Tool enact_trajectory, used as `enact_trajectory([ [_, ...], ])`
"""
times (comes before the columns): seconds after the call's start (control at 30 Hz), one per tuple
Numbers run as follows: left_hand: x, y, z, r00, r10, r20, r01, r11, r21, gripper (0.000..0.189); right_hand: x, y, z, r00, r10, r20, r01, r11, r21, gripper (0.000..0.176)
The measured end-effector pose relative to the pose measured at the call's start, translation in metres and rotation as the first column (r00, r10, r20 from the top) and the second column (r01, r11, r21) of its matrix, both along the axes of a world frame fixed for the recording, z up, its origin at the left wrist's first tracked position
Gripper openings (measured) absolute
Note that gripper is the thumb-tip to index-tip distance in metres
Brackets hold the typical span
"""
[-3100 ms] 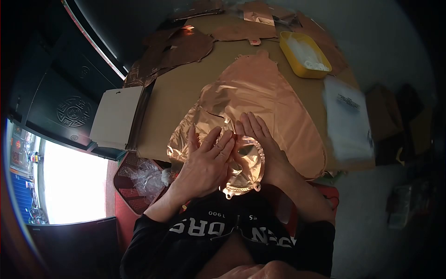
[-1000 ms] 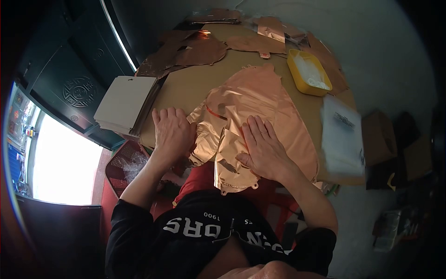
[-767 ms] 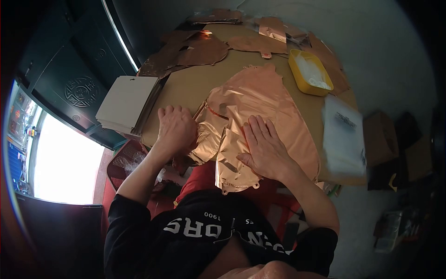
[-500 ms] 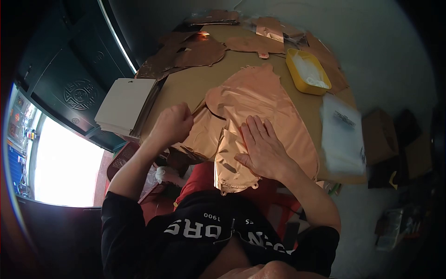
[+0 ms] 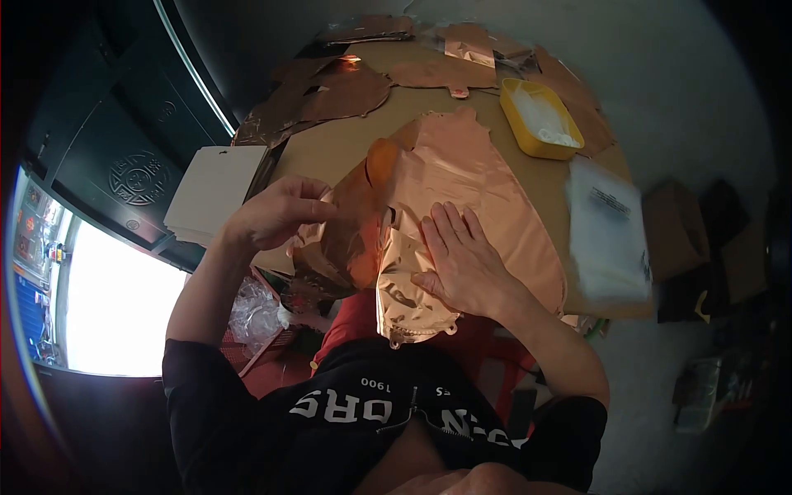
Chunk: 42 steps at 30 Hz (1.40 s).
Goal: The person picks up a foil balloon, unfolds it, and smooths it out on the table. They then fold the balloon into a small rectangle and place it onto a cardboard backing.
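Observation:
A copper-coloured foil sheet [image 5: 487,181] lies on the brown table, its folded, crinkled end hanging over the near edge. My right hand [image 5: 466,260] rests flat on it with the fingers stretched out. Left of centre, my left hand [image 5: 285,210] pinches the edge of a raised foil flap [image 5: 351,223] between thumb and fingers. That flap stands up from the sheet and shows a darker, reflective side.
White cards [image 5: 210,194] are stacked at the left. A yellow box [image 5: 540,120] holds white pieces at the back right, above clear plastic bags [image 5: 609,235]. More foil pieces [image 5: 351,91] lie along the back. A red basket [image 5: 264,330] with plastic sits below left.
My left hand has moved left with the foil edge, and the left part of the foil has lifted and turned up. My right hand has stayed nearly in place.

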<state>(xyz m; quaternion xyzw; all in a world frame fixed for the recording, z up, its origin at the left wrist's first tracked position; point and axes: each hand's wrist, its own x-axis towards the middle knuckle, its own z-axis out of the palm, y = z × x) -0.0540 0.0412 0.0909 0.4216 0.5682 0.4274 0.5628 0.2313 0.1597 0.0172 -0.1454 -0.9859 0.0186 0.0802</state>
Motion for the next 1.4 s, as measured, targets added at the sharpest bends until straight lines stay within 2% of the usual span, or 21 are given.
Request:
enact_trajectory([
  [0.2,0.002,0.018,-0.001,0.983,-0.154,-0.100,0.166,0.977,0.131,0.010,-0.001,0.000,0.000,1.000,-0.003,-0.019,0.003,1.000,-0.016,0.079],
  [0.3,0.016,0.021,0.007,0.994,-0.106,-0.010,0.107,0.986,0.127,0.012,0.000,0.000,-0.001,0.999,-0.011,-0.036,0.010,1.000,-0.028,0.076],
  [0.5,0.020,0.030,-0.002,0.986,-0.167,-0.014,0.167,0.979,0.113,0.019,0.000,0.000,0.000,0.999,0.001,-0.048,-0.003,0.999,-0.039,0.076],
  [0.6,0.037,0.033,0.000,0.991,-0.130,-0.033,0.133,0.983,0.124,0.022,0.000,0.000,0.001,0.999,0.000,-0.045,-0.002,0.999,-0.044,0.075],
  [0.7,0.060,0.038,0.001,0.991,-0.129,0.029,0.121,0.974,0.190,0.023,0.001,-0.001,0.001,0.999,-0.001,-0.039,-0.001,0.999,-0.041,0.076],
  [0.77,0.069,0.046,-0.012,0.978,-0.149,-0.148,0.191,0.928,0.321,0.024,0.000,-0.001,-0.001,0.999,-0.006,-0.042,0.005,0.999,-0.040,0.075],
  [0.83,0.078,0.053,-0.026,0.913,-0.133,-0.385,0.297,0.865,0.405,0.029,0.000,-0.001,-0.001,0.999,-0.017,-0.050,0.014,0.999,-0.045,0.073],
  [0.93,0.091,0.059,-0.014,0.779,-0.267,-0.567,0.449,0.869,0.207,0.022,-0.001,0.000,0.003,0.998,-0.002,-0.070,-0.003,0.998,-0.071,0.071],
  [0.97,0.085,0.061,-0.031,0.751,-0.232,-0.619,0.459,0.856,0.237,0.028,0.000,0.002,0.003,0.996,0.027,-0.079,-0.033,0.996,-0.085,0.070],
  [1.0,0.080,0.064,-0.034,0.789,-0.218,-0.575,0.452,0.839,0.303,0.029,0.001,0.004,0.003,0.994,0.054,-0.090,-0.063,0.993,-0.101,0.069],
  [1.03,0.072,0.069,-0.034,0.824,-0.207,-0.528,0.441,0.819,0.367,0.031,0.003,0.005,-0.011,0.978,0.071,-0.194,-0.073,0.997,-0.006,0.069],
  [1.07,0.063,0.075,-0.035,0.855,-0.199,-0.479,0.425,0.797,0.429,0.034,0.003,0.005,-0.009,0.979,0.085,-0.187,-0.087,0.996,-0.004,0.068],
  [1.1,0.049,0.081,-0.040,0.863,-0.121,-0.490,0.381,0.793,0.475,0.043,0.003,0.005,-0.006,0.979,0.098,-0.179,-0.101,0.995,-0.003,0.068],
  [1.13,0.037,0.087,-0.048,0.798,0.017,-0.602,0.330,0.824,0.461,0.048,0.002,0.005,-0.003,0.979,0.112,-0.172,-0.114,0.993,-0.002,0.068],
  [1.2,0.016,0.101,-0.066,0.576,0.269,-0.772,0.215,0.861,0.460,0.059,0.002,0.005,-0.001,0.985,0.085,-0.149,-0.097,0.993,-0.073,0.068],
  [1.3,0.006,0.110,-0.079,0.412,0.110,-0.904,0.276,0.931,0.239,0.076,0.003,0.005,0.001,0.986,0.093,-0.140,-0.108,0.989,-0.098,0.071],
  [1.4,0.021,0.109,-0.075,0.402,-0.014,-0.916,0.412,0.896,0.167,0.081,0.002,0.005,-0.001,0.986,0.085,-0.142,-0.098,0.991,-0.086,0.068],
])
